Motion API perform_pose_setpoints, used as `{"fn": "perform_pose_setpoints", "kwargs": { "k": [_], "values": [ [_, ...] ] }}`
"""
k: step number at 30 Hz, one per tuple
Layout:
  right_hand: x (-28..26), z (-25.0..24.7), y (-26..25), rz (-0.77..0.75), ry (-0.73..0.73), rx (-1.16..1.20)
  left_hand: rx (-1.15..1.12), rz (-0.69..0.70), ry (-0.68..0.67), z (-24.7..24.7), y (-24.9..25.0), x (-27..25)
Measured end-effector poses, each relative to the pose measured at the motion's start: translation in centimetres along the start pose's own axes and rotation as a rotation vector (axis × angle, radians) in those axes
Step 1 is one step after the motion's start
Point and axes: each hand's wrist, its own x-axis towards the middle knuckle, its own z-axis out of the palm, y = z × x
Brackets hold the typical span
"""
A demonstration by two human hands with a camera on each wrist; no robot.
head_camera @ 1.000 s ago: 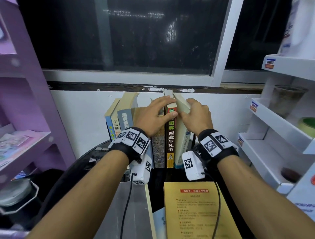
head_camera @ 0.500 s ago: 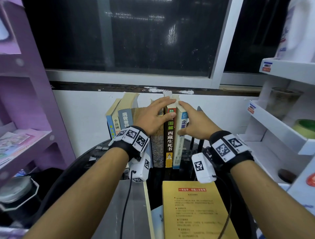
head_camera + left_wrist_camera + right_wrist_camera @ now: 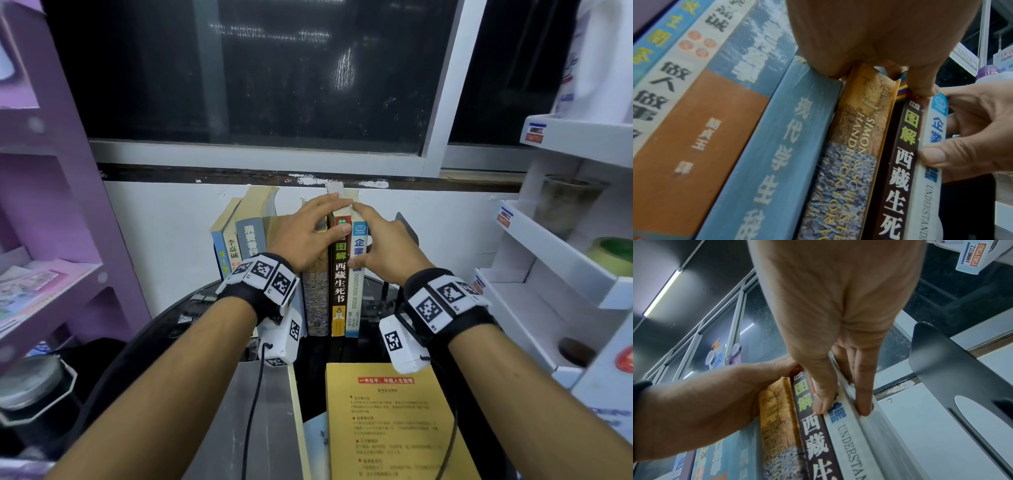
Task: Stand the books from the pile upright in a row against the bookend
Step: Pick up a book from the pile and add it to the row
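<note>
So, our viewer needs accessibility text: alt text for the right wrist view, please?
The right hand pinches a white book, last in line; the left hand grips the dark book beside it. A black bookend stands apart.

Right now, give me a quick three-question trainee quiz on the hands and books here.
1. Fill in: the bookend stands on the white book's ___ side.
2. True or false: the left hand touches the dark book.
3. The right hand pinches: A) bookend B) dark book C) white book.
Key: 1 right; 2 true; 3 C.
</note>
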Motion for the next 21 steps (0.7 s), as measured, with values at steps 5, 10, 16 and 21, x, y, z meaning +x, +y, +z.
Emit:
{"fn": "perform_pose_setpoints", "kwargs": {
  "k": [5,10,16,21],
  "values": [
    [0.32,-0.01,0.08,-0.022,0.004,-0.017,0.003,-0.005,0.01,0.02,-0.07,-0.02],
    [0.31,-0.33,0.05,-0.02,-0.027,-0.057,0.023,0.007,0.013,-0.05,0.18,-0.15],
    [-0.19,-0.08,-0.1,0.0,-0.017,-0.036,0.032,0.004,0.002,-0.12,0.37,-0.3],
    [-0.55,0.15,-0.07,-0.001,-0.01,-0.015,0.056,0.012,0.014,-0.03,0.44,-0.34]
  ]
}}
